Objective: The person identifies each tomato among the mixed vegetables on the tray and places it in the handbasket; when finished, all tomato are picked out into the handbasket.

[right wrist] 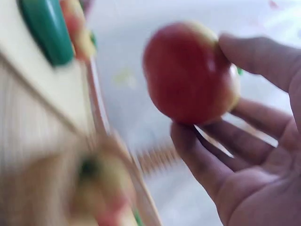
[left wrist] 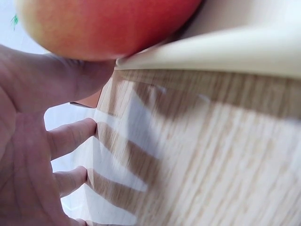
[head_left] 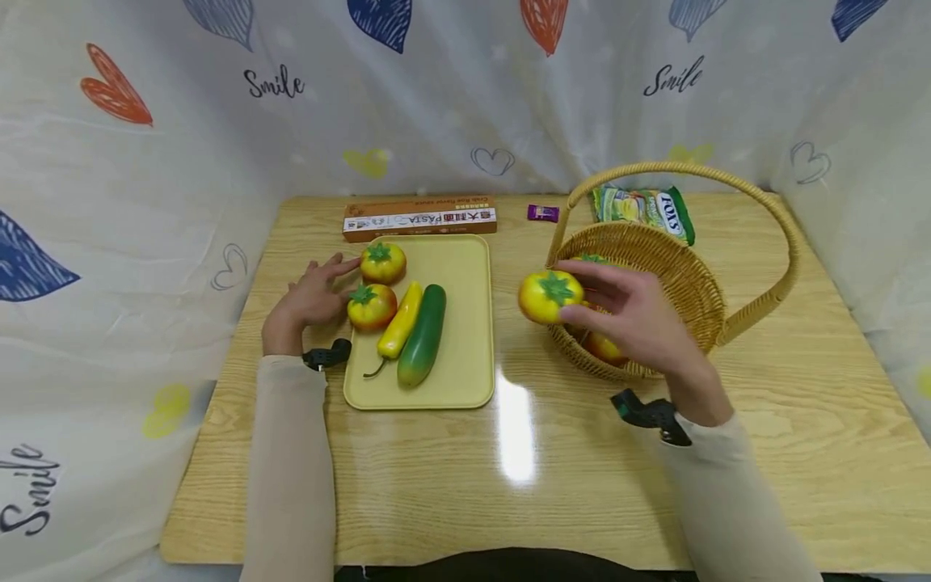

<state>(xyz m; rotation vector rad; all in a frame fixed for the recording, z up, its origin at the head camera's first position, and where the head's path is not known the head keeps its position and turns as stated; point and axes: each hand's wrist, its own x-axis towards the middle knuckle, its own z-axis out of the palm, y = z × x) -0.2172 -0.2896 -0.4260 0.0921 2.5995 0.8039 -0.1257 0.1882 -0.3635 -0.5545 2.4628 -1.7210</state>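
Note:
My right hand pinches a yellow-red tomato between thumb and fingers, over the left rim of a wicker basket. The right wrist view shows that tomato's red underside. More tomatoes lie inside the basket, partly hidden by the hand. On a yellow tray lie two tomatoes, a yellow pepper and a green cucumber-like vegetable. At the tray's left edge my left hand rests with fingers spread, its thumb touching a tomato in the left wrist view.
Behind the tray lies a pasta box. A small purple packet is to its right, and a green FOX'S bag lies behind the basket. The basket's tall handle arches up and leans right. A printed curtain surrounds the wooden table.

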